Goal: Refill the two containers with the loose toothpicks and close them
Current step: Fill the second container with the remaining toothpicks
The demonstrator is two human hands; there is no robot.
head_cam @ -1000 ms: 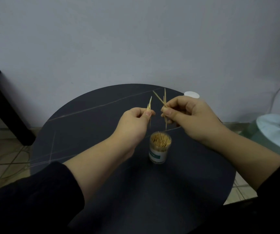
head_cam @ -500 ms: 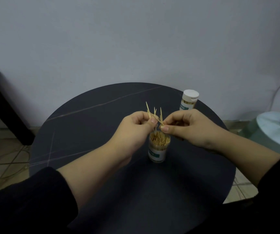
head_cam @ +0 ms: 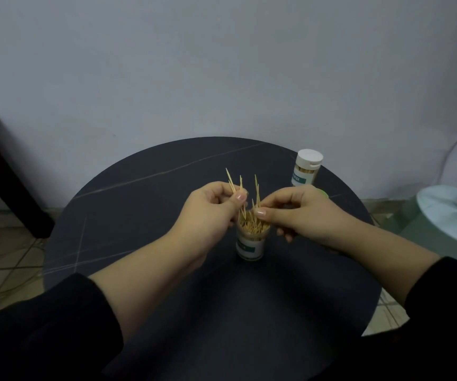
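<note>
Left grip (head_cam: 211, 213) pinches a small toothpick bunch (head_cam: 233, 185) upright; right grip (head_cam: 296, 213) pinches a second bunch (head_cam: 256, 188). Both are right over the open container (head_cam: 250, 243), which stands mid-counter (head_cam: 139, 215) packed with picks, lower tips dipping into its mouth. The capped container (head_cam: 305, 171) stands upright near the counter's far right edge.

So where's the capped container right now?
Head view: the capped container stands far right on the table, behind the right hand, apart from the open container.
</note>
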